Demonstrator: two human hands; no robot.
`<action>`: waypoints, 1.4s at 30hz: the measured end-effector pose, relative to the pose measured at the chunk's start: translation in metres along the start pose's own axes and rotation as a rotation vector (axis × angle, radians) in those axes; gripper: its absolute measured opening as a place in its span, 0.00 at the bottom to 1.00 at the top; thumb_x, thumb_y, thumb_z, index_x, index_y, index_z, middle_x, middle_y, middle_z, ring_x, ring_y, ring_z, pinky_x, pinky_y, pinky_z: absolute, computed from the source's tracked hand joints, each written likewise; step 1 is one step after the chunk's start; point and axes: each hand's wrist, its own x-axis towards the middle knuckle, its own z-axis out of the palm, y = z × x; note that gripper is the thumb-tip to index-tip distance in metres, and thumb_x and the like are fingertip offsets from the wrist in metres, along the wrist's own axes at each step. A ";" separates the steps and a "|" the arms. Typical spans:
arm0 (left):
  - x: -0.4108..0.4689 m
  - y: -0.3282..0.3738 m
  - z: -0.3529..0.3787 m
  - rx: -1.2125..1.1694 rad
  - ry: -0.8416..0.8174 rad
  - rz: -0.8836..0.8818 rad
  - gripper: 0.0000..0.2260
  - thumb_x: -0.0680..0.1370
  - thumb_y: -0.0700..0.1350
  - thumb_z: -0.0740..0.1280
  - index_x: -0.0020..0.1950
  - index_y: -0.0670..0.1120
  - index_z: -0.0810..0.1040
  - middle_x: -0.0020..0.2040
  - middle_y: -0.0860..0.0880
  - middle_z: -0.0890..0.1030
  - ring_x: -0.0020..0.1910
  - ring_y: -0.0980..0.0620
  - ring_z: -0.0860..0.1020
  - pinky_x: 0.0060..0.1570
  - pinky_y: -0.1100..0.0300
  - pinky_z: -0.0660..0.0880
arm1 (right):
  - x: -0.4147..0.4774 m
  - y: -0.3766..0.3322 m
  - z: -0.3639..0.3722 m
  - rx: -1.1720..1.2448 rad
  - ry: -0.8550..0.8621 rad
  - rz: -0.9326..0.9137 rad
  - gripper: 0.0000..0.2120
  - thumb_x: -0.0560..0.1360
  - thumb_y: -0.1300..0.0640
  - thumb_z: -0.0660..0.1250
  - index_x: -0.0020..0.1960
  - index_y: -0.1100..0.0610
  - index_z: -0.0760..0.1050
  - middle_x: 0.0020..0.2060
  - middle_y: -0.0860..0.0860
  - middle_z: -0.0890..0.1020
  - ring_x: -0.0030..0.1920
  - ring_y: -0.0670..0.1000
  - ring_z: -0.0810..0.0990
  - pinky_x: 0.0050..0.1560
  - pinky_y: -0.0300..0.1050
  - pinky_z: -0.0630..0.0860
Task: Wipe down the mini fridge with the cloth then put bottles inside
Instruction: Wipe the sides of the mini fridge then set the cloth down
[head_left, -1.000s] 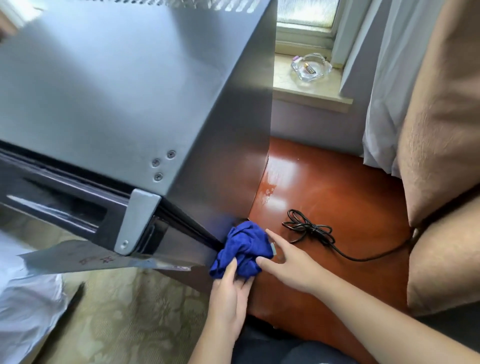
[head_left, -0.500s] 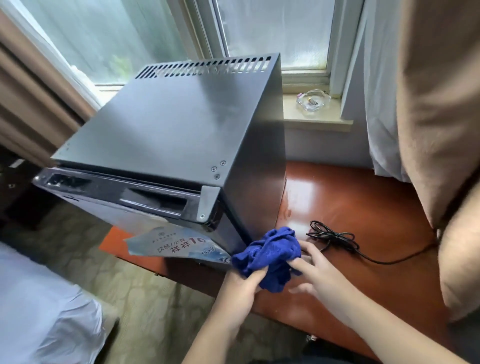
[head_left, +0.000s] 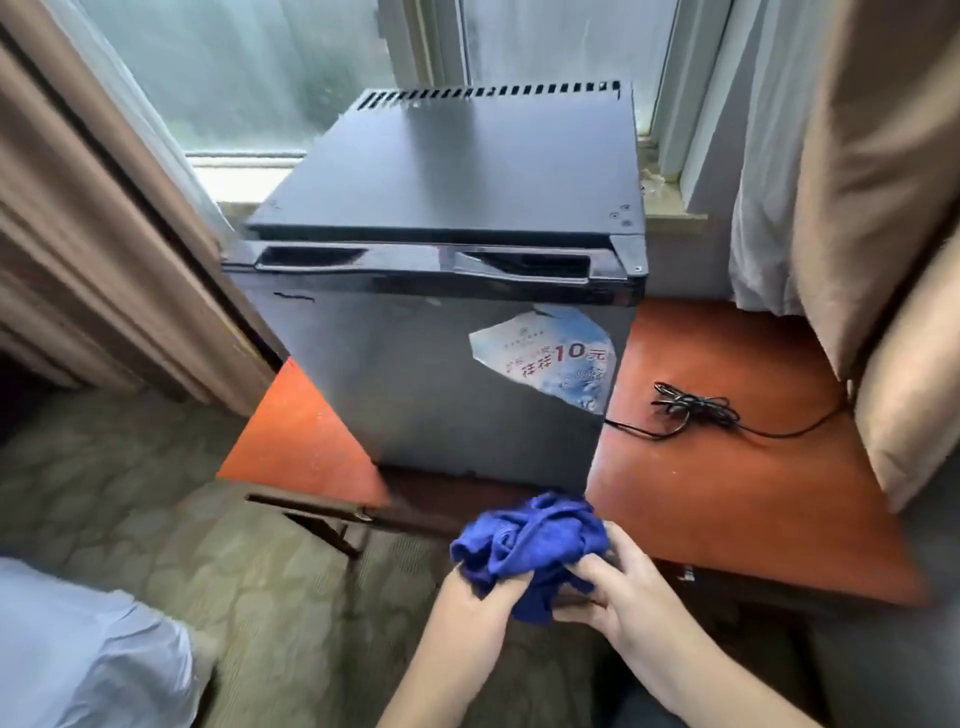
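Observation:
A black mini fridge stands on a red-brown wooden table with its door shut and a torn blue-and-white sticker on the door. A crumpled blue cloth is held in front of the table's edge, below the fridge. My left hand grips its lower left part. My right hand grips it from the right. No bottles are in view.
A black cord lies coiled on the table to the right of the fridge. Beige curtains hang at both sides, with a window behind. White bedding is at the lower left, over patterned carpet.
My view has pulled back and swung from the fridge's right side to its front. Both hands have drawn the cloth off the fridge's lower corner toward me and bunched it.

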 end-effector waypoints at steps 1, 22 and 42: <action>-0.010 -0.004 -0.017 -0.012 0.024 -0.018 0.21 0.63 0.58 0.73 0.54 0.53 0.83 0.52 0.64 0.86 0.56 0.62 0.83 0.53 0.66 0.78 | -0.005 0.003 0.018 -0.022 -0.020 -0.016 0.27 0.64 0.53 0.77 0.61 0.58 0.78 0.52 0.60 0.87 0.45 0.60 0.84 0.48 0.58 0.81; 0.106 0.131 -0.139 -0.169 -0.396 0.104 0.13 0.75 0.49 0.72 0.55 0.65 0.84 0.59 0.55 0.85 0.60 0.54 0.83 0.59 0.55 0.79 | 0.076 -0.078 0.194 -0.057 0.428 -0.686 0.15 0.77 0.60 0.68 0.64 0.53 0.78 0.58 0.51 0.86 0.62 0.55 0.84 0.65 0.63 0.78; 0.250 0.148 -0.407 -0.159 -0.655 -0.127 0.15 0.67 0.48 0.77 0.53 0.56 0.86 0.52 0.52 0.88 0.51 0.54 0.86 0.45 0.62 0.81 | 0.178 -0.026 0.452 -0.063 0.752 -0.586 0.18 0.70 0.53 0.77 0.59 0.48 0.81 0.51 0.50 0.88 0.54 0.54 0.87 0.60 0.58 0.83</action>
